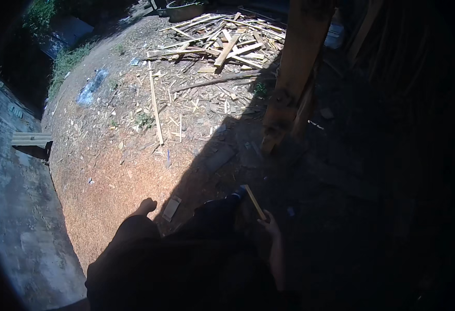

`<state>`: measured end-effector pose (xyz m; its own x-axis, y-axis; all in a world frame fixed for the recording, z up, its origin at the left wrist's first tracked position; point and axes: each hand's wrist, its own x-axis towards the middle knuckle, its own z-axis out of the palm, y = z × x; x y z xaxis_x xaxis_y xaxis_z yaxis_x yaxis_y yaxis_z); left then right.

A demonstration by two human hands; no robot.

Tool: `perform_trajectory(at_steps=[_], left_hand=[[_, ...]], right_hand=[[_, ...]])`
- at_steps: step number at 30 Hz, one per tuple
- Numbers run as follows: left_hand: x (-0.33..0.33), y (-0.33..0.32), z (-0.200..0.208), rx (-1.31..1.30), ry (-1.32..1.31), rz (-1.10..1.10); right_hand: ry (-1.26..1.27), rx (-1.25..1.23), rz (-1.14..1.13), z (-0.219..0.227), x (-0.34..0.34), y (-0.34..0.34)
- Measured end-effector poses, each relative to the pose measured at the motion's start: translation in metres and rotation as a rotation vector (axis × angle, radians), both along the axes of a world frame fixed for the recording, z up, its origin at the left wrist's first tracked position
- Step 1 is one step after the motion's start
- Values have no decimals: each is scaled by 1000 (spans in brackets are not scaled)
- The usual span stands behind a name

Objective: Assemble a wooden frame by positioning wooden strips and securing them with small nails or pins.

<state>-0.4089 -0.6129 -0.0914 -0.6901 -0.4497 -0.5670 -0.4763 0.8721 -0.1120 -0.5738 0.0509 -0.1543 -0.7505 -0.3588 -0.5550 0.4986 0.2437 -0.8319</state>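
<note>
My right hand, in deep shade, is closed around the lower end of a narrow yellowish stick. The stick slants up and to the left, its far end near my shoe. Out to the left, at the edge of the sunlight, hangs my left hand. Its fingers look curled in, and nothing shows sticking out of them. A small flat board lies on the ground just right of that hand.
Ahead lies a wide pile of loose planks, with scraps around it. One long thin strip points toward me. A thick wooden post stands ahead to the right, in shade. A concrete surface borders the sawdust-covered ground on the left.
</note>
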Motion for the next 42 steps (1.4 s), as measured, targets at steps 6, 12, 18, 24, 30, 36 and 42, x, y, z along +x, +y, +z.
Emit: perform_trajectory(at_steps=[6, 12, 18, 24, 30, 36, 42], left_hand=[[10, 130, 14, 425, 48, 204], [-144, 324, 26, 682, 63, 61], [-41, 143, -46, 787, -28, -295], [-176, 45, -128, 957, -479, -30], [-246, 121, -52, 1121, -300, -65], [-297, 169, 20, 1052, -703, -516], [-293, 172, 60, 953, -719, -790]], right_hand=[[473, 144, -156, 168, -102, -35], [200, 15, -370, 18, 3, 24], [-74, 249, -483, 46, 174, 56], [-493, 276, -874, 134, 344, -39], [-999, 82, -1554, 164, 539, -319], [-660, -182, -2101, 206, 448, -487], [-669, -266, -2136, 209, 441, -565]])
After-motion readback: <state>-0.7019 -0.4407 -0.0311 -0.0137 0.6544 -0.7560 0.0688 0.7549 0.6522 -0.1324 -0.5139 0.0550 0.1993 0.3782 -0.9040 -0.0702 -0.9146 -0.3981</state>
